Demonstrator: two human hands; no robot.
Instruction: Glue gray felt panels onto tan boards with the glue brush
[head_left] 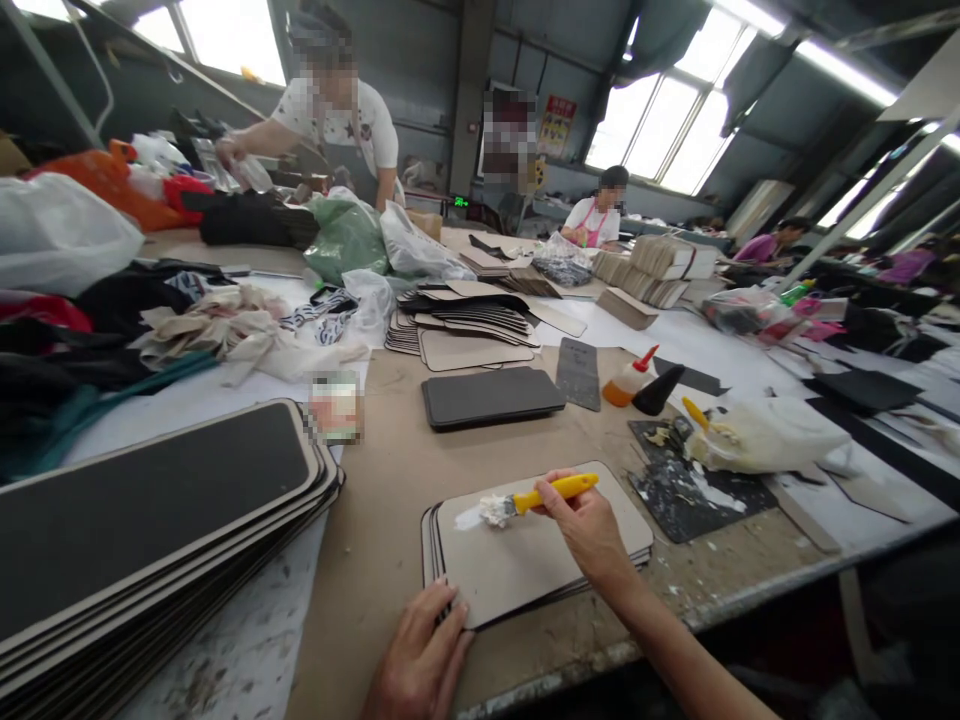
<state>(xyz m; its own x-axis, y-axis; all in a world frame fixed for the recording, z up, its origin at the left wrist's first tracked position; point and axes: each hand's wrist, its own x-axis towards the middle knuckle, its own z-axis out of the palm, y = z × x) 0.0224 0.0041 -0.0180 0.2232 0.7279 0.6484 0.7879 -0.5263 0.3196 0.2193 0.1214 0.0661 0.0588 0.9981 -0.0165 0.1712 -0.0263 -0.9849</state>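
In my right hand is a glue brush with a yellow handle, gripped between fingers and thumb. Its bristles, clotted with white paste, touch the top beige panel beside a small white smear. That panel has rounded corners, dark edges and lies on a fanned stack of similar panels. My left hand has its fingers closed against the near left corner of the stack; the thumb is hidden. To the right, a white plastic container lies on its side with another yellow-handled brush at its mouth, by a paste-spattered black board.
Long dark panels are stacked at left. Beyond the beige stack lie smaller dark panels and a red-tipped glue bottle. Cloth scraps and plastic bags clutter the far left. A co-worker stands across the table; others sit farther back.
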